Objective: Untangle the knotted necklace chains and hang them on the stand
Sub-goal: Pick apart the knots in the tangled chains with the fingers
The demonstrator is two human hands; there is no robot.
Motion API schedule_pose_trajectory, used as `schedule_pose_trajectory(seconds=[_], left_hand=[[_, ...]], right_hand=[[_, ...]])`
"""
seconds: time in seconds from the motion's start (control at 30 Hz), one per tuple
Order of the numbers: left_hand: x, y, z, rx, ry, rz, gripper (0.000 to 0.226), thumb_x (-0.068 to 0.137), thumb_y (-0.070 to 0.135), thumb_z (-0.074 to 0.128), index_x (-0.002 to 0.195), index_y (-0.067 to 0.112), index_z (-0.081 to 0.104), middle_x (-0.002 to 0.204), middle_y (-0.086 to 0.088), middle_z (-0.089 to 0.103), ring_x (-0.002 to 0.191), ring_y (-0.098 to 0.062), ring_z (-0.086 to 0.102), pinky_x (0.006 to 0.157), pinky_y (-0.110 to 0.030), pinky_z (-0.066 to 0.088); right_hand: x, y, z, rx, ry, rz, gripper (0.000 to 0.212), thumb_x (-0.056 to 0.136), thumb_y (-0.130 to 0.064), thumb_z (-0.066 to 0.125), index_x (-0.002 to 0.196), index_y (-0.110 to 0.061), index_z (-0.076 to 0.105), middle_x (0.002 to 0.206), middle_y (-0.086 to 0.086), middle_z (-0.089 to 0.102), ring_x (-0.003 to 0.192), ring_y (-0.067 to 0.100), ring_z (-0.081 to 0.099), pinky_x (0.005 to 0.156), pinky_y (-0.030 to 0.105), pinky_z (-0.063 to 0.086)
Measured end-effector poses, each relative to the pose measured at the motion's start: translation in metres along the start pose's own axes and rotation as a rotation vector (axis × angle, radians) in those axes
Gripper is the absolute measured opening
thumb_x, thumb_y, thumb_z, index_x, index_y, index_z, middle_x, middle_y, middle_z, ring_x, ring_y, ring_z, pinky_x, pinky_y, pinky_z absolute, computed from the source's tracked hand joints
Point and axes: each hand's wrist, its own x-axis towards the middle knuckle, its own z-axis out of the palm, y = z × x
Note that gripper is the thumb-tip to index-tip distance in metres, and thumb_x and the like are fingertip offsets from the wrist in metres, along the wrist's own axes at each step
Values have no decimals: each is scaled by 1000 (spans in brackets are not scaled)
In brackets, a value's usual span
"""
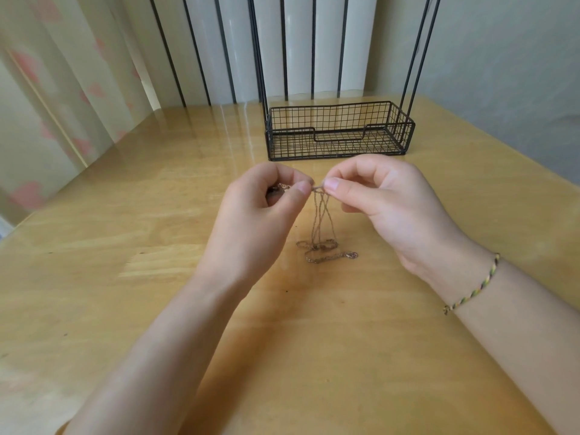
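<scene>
Two hands are recorded above the table, held close together at the same height. The left hand is curled, with the necklace chains pinched between thumb and forefinger; a darker bunch is seen inside its curled fingers, but what it is cannot be told. The right hand is likewise closed on the chains in a thumb-and-forefinger pinch, its other fingers folded under. The two pinches are set almost touching, which is judged to isolate a short tangled stretch so that it can be worked apart.

From the pinch point several strands are seen to hang down and fan slightly. Their lower ends lie in loose loops on the table, with a clasp resting just to the right of the loops. The chains are judged to be lifted so that their own weight draws the strands straight and shows where they cross.

The stand, a black wire tray with thin uprights that run out of view at the top, is placed behind the hands, well apart from the chains. Nothing is seen hung on the visible part. A braided bracelet is noted on the right wrist.

The untangling step is judged to be in hand; hanging is not yet begun.
</scene>
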Motion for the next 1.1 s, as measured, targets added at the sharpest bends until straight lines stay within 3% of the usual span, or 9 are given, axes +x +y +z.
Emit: schedule_pose_trajectory(seconds=[0.13,0.23,0.4,0.6,0.73,0.87,1.03,1.1], left_hand=[[1,-3,-2,11,12,30,9,89,17,62,81,20,64,65,-3,50,58,-8,43,51,-16,36],[1,-5,-1,45,28,63,10,89,15,60,81,19,63,65,8,51,55,-1,41,51,-9,34],[2,-6,1,203,78,148,13,90,16,58,79,23,58,82,9,57,76,-1,47,68,-8,35],[0,-3,4,112,81,56,14,94,19,52,80,18,53,81,1,61,64,4,50,57,-7,37],[2,-5,3,49,2,11,21,96,22,48,77,14,53,69,5,59,59,1,54,57,-10,40],[2,-5,2,-14,-3,-23,22,97,21,47,77,16,54,67,7,60,64,-2,58,66,-14,46],[3,-4,1,-176,40,-98,23,99,20,44,79,16,55,70,9,64,74,-10,60,83,-36,51],[3,-3,1,-200,50,-109,23,99,20,44,79,17,56,73,9,66,75,-9,59,84,-37,51]], right_hand=[[0,0,2,-24,4,-9,11,85,-11,64,75,-16,65,77,-6,62,71,2,53,71,19,45],[-1,0,3,-45,-5,1,11,86,-12,62,76,-16,64,77,-6,61,75,5,55,73,23,47],[-1,-2,3,-73,-1,-3,13,86,-12,61,74,-17,63,76,-3,60,73,7,54,71,25,46],[0,-4,5,-218,4,-98,14,84,-11,64,72,-18,63,69,-9,59,63,-2,49,65,18,43],[1,-2,3,-197,13,-93,12,85,-15,65,73,-20,65,70,-8,61,65,0,52,66,20,46],[1,0,0,-116,-11,-29,11,85,-17,64,74,-19,67,73,0,67,71,9,61,67,23,50],[1,-1,0,-105,-26,-11,13,87,-16,61,75,-17,65,71,-5,64,69,6,60,65,20,49],[1,-2,1,-59,-41,21,15,90,-15,57,76,-16,63,73,-6,64,70,5,60,65,22,49]])
